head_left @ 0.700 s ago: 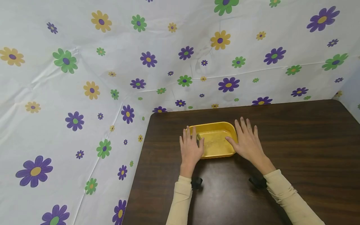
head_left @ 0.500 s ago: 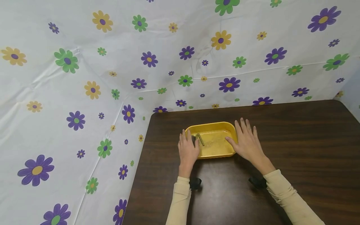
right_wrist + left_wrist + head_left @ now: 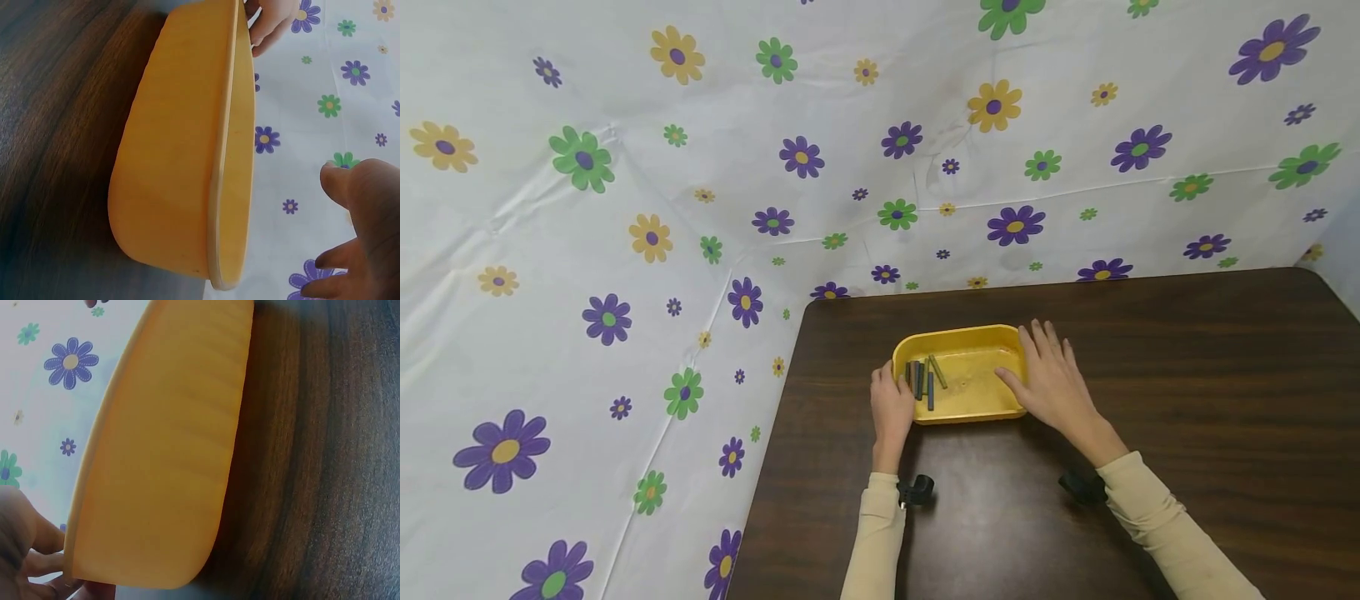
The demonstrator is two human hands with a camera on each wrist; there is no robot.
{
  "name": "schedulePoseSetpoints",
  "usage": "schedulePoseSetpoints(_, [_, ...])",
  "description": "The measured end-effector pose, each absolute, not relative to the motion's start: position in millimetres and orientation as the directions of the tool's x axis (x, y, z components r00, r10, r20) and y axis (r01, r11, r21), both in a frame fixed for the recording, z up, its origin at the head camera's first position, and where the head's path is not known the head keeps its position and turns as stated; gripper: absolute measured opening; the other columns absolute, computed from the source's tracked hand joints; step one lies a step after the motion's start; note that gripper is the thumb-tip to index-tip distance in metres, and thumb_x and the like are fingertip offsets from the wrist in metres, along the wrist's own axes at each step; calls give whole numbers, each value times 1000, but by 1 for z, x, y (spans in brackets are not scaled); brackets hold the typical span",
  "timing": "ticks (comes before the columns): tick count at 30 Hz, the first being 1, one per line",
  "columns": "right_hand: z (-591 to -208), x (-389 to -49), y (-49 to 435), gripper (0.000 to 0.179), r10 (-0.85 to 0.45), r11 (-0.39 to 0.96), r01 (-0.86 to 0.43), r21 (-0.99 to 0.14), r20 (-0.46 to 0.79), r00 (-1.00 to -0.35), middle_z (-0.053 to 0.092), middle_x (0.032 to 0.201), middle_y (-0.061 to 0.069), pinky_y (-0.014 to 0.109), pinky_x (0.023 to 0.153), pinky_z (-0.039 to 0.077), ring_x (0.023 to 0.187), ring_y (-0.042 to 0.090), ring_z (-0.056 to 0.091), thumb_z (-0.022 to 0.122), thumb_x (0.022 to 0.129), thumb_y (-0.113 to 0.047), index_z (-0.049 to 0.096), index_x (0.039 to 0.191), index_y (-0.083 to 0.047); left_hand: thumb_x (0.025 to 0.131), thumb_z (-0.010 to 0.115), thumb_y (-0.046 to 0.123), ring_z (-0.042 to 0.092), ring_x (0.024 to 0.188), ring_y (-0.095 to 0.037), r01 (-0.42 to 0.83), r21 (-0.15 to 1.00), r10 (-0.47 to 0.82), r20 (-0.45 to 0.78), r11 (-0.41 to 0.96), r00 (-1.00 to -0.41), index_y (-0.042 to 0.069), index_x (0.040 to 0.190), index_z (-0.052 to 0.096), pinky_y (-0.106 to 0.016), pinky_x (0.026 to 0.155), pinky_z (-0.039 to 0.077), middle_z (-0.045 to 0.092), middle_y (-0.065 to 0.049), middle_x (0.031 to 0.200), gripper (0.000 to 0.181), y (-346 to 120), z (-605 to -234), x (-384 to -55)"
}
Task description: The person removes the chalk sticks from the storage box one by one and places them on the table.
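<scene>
A yellow plastic tray [image 3: 973, 414] with rounded corners sits on the dark table. Several short coloured sticks [image 3: 931, 392], crayon-like in green, blue and dark tones, lie at its left end. My left hand [image 3: 892, 410] grips the tray's left end, its fingers bent around the rim; in the left wrist view its fingers [image 3: 45, 564] show at the tray's corner. At the other end, my right hand [image 3: 1054, 383] is spread with straight fingers beside the rim. The right wrist view has the right thumb [image 3: 340, 184] apart from the tray wall [image 3: 169, 137].
The brown wood-grain table [image 3: 1195, 400] stretches away to the right of the tray. Behind it and on the left hangs a white sheet [image 3: 820, 100] printed with flowers. A dark camera band [image 3: 917, 490] is on the left wrist, another [image 3: 1081, 487] on the right.
My left hand has drawn back left from over the tray to its left end, uncovering the sticks. My right hand has shifted slightly left against the tray's right end.
</scene>
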State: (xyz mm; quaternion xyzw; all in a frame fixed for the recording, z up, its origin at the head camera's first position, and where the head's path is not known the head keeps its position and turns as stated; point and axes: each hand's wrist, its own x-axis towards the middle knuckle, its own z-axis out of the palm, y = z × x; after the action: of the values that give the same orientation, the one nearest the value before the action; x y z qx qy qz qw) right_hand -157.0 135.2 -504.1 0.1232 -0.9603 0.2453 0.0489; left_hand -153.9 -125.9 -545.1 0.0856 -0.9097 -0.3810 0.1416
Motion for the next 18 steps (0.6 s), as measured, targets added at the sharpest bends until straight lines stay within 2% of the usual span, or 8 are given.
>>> schedulePoseSetpoints(4, [-505, -157, 129, 74, -230, 822, -300, -484, 199, -953, 35, 152, 40, 71, 112, 27, 142, 57, 31, 64, 103, -38, 38, 150, 13, 102, 56, -2, 64, 101, -41, -54, 759, -304, 193, 648, -933, -8, 131, 62, -53, 87, 54, 60, -24, 114, 30, -129, -547, -156])
schedulePoseSetpoints(9, [-506, -160, 116, 58, -245, 791, -357, -498, 277, -929, 52, 134, 37, 66, 95, 46, 121, 53, 51, 70, 100, -28, 53, 135, 16, 100, 58, -4, 61, 87, -34, -76, 772, -329, 179, 631, -927, -6, 124, 66, -50, 78, 53, 59, -17, 100, 26, -134, -549, -157])
schedulePoseSetpoints(13, [-507, -165, 106, 45, -235, 766, -364, -530, 296, -926, 60, 123, 33, 61, 88, 52, 108, 47, 59, 70, 100, -22, 61, 126, 13, 100, 60, -2, 57, 81, -29, -98, 783, -333, 144, 614, -932, -2, 125, 67, -48, 74, 51, 57, -12, 94, 26, -136, -548, -158])
schedulePoseSetpoints(18, [-505, -173, 92, 34, -216, 700, -361, -616, 298, -930, 65, 113, 28, 57, 85, 53, 101, 43, 64, 70, 100, -16, 66, 120, 11, 101, 60, 0, 52, 75, -24, -126, 803, -325, 88, 582, -942, -1, 127, 66, -42, 70, 46, 54, -9, 89, 26, -139, -545, -158])
